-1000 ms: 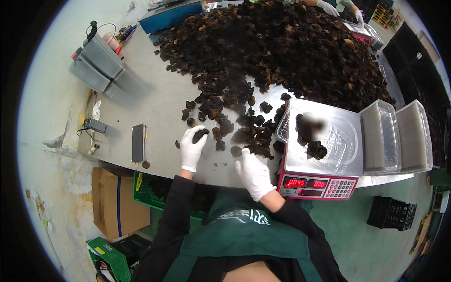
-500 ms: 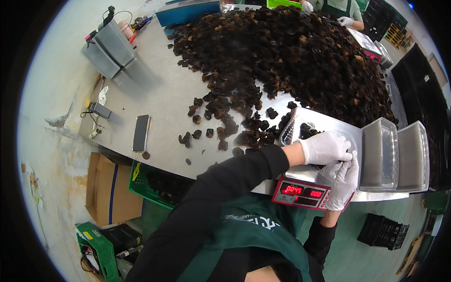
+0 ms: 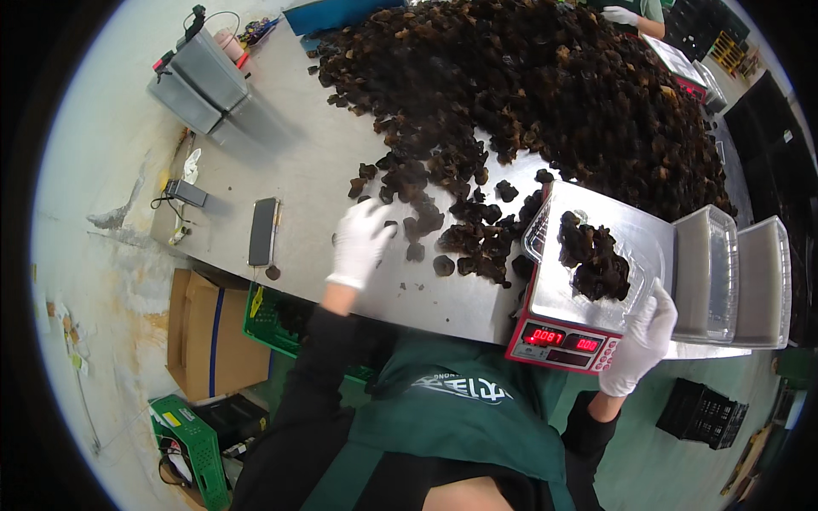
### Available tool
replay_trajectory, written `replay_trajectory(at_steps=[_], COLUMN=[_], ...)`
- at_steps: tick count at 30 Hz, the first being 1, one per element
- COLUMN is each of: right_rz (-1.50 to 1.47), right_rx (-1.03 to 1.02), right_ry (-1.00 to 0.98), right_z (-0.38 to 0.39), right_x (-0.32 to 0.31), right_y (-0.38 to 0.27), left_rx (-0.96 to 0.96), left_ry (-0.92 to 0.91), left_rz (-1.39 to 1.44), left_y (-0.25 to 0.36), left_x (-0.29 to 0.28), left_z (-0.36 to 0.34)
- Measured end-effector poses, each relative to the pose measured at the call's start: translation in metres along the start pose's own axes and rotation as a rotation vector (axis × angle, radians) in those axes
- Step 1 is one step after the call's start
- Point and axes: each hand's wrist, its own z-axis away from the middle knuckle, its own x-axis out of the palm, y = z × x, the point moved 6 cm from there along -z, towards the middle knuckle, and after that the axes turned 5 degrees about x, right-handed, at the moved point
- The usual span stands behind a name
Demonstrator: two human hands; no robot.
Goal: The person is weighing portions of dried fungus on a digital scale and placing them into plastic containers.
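My left hand, in a white glove, reaches over loose dark, crumpled fungus pieces on the steel table, fingers bent and apart. My right hand, also gloved, is closed at the front right of a red-and-steel scale; what its fingertips grip, if anything, is unclear. A clear plastic tray lies on the scale's plate with a dark clump in it. Stacks of clear trays stand right of the scale.
A large fungus heap covers the back. At left lie a phone, grey bins and a small device. A co-worker's gloved hand and second scale are at back right. Crates and a cardboard box sit below.
Both hands went onto the scale half a second ago; since then my left hand has withdrawn leftward to the loose pieces. The clump on the scale is bigger and its red readout has changed.
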Motion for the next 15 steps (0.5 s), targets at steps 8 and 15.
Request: replay_trajectory(at_steps=[8, 15], right_rz=[0.237, 0.488], right_rx=[-0.417, -0.576], right_ry=[-0.859, -0.843], right_z=[0.114, 0.160], right_x=[0.153, 0.233], right_y=[-0.039, -0.002], left_rx=[-0.381, 0.006], left_ry=[-0.038, -0.003], left_rz=[0.312, 0.190], left_y=[-0.089, -0.044], left_x=[0.020, 0.036], left_z=[0.082, -0.025])
